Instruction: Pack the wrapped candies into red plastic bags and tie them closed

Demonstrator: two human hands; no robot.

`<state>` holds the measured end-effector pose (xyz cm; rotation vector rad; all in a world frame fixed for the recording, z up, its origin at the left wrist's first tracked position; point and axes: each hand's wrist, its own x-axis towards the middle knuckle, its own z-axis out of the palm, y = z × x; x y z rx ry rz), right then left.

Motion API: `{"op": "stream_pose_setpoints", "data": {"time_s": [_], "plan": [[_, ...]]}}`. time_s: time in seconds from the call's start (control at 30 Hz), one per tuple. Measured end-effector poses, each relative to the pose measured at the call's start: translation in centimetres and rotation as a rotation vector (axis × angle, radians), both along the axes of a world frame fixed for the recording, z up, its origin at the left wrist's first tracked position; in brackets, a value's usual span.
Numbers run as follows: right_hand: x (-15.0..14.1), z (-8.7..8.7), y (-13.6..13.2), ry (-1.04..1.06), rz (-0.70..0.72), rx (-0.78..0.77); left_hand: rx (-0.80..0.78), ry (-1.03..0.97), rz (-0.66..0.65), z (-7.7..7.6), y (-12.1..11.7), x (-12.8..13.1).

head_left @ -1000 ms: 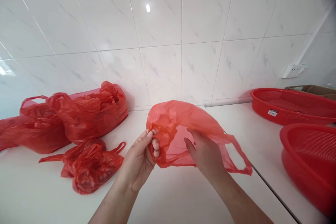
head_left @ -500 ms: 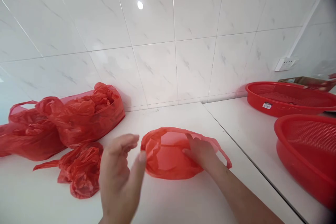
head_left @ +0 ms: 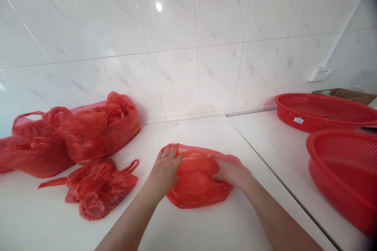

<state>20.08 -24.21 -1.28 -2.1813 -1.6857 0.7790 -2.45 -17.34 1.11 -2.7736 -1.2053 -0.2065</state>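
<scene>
White tabletop, tiled wall: both hands at a red plastic bag

Marbled white tiles [head_left: 173,82] rise beyond a white tabletop [head_left: 206,133], where the red plastic bag [head_left: 198,194] lies low between the person's hands. The left hand [head_left: 167,170] is open, palm down, its fingers spread over the bag's left side. The right hand [head_left: 229,172] is open too, thumb and fingers apart, against the bag's right side. Whether either one pinches the plastic cannot be told.

Just beside the left hand, further left, sits a crumpled red bundle [head_left: 98,188] with a loop handle. Behind that, against the wall, are bulging red bags [head_left: 100,129]. Well to the right of the right hand stand a near red basket [head_left: 341,180] and a far red basket [head_left: 318,123] bearing a small label. Beyond them are a cardboard box [head_left: 349,96] and a wall socket [head_left: 319,73].
</scene>
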Motion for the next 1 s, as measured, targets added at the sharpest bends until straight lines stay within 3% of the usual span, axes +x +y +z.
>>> {"op": "stream_pose_setpoints", "data": {"time_s": [0.17, 0.27, 0.33, 0.4, 0.53, 0.63, 0.7, 0.83, 0.9, 1.0], "plan": [[2.5, -0.2, 0.4, 0.345, 0.171, 0.008, -0.207, -0.042, -0.054, -2.2, 0.6, -0.3], [4.3, -0.2, 0.2, 0.549, 0.308, 0.000, -0.274, -0.096, -0.037, -2.8, 0.6, 0.6], [5.4, -0.5, 0.4, 0.700, 0.308, 0.019, -0.301, -0.130, -0.002, -2.9, 0.8, 0.8], [6.1, -1.4, 0.9, 0.833, 0.173, 0.075, -0.337, -0.176, 0.031, -3.0, 1.1, 0.7], [6.8, -3.9, 2.4, 1.046, -0.226, 0.203, -0.412, -0.359, 0.061, -3.9, 1.5, -0.1], [6.8, -4.8, 3.2, 1.203, -0.353, 0.324, -0.378, -0.512, 0.065, -5.1, 1.9, -0.6], [6.4, -4.6, 3.3, 1.166, -0.410, 0.415, -0.294, -0.563, 0.026, -5.8, 2.2, -0.9], [4.7, -2.6, 2.4, 0.870, -0.525, 0.536, -0.017, -0.581, -0.079, -6.8, 3.1, -1.3], [3.6, -1.1, 1.0, 0.727, -0.487, 0.593, 0.086, -0.587, -0.072, -7.1, 3.4, -1.3], [2.3, 1.2, -2.4, 0.350, -0.355, 0.749, 0.145, -0.605, -0.040, -7.3, 3.6, -1.4]]}}
